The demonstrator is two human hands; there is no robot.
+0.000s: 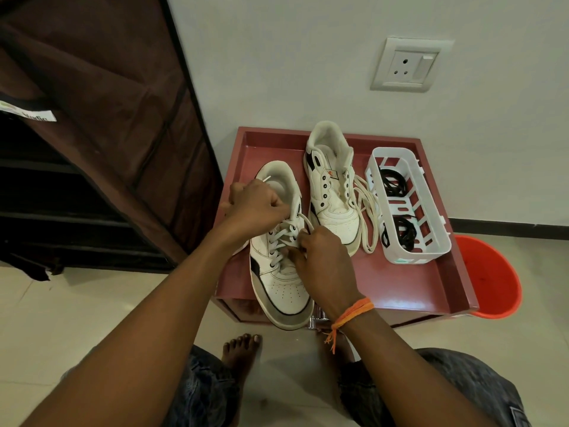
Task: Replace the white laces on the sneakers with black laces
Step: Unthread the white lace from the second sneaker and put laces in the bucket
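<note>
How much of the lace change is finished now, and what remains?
Done: the far sneaker has empty eyelets; its white lace lies loose beside it. In hand: the left hand and right hand pull lace from the near sneaker. Left: the black laces sit unused in the basket.

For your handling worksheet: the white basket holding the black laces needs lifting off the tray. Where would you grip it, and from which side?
Probably grip the white basket by its near short wall, coming from above on the person's side. Its top is open and that rim is bare, so fingers can hook over it. The loose white lace lies against its left wall, and the black laces fill the inside.
</note>
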